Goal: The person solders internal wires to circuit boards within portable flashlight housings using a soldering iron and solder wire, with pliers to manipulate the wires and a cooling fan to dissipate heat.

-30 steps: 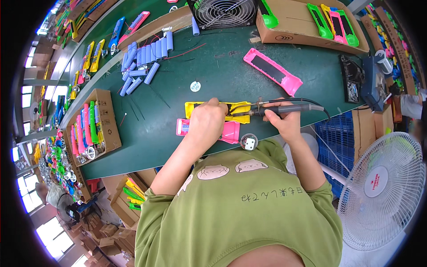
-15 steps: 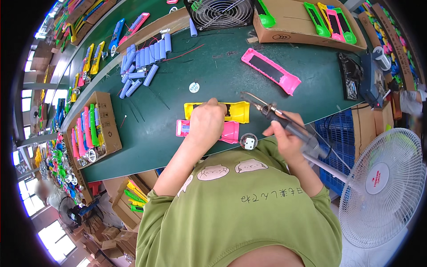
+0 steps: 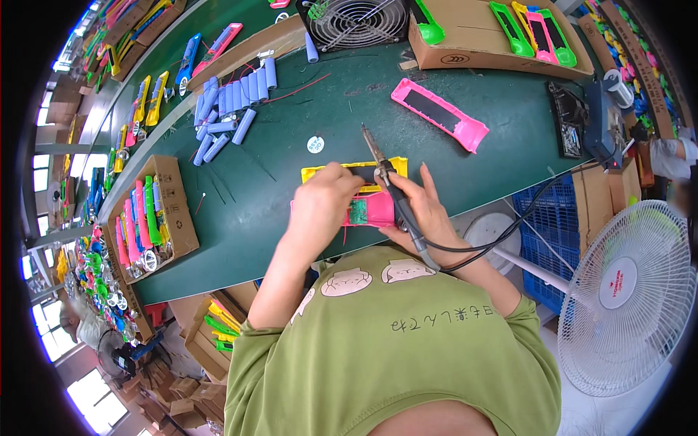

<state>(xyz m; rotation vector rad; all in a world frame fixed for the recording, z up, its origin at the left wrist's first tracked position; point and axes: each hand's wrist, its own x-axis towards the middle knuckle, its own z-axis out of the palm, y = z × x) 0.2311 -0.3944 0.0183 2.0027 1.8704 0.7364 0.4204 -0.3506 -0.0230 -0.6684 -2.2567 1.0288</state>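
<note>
Right hand (image 3: 422,207): closed around the handle of a soldering iron (image 3: 385,176), tip slanting up and away from the grip, black cord (image 3: 509,232) trailing from the handle toward the right table edge.
Left hand (image 3: 327,203): fingers curled down, pressing on a pink plastic housing (image 3: 378,211); whether anything is pinched inside the fingers cannot be told.
Pink plastic housing: flat on the green table (image 3: 291,145), directly between the two grips, small green circuit board (image 3: 358,212) exposed in it just beside the left fingertips.
Yellow plastic housing (image 3: 396,166): just beyond both grips, touching the far edge of the pink one, partly covered by the hands.
White round disc (image 3: 315,144): beyond the left grip, apart from it.
Long pink shell (image 3: 440,114): well beyond the right grip, lying diagonally.
Blue cylindrical cells (image 3: 225,109): loose heap, far out past the left grip.
Cardboard box (image 3: 149,218) of coloured parts: well to the outer side of the left grip.
Small wire-guard fan (image 3: 356,22): at the far table edge.
Second cardboard box (image 3: 465,43) with green, yellow and pink pieces: far beyond the right grip.
White pedestal fan (image 3: 625,291): on the floor, outward of the right forearm.
</note>
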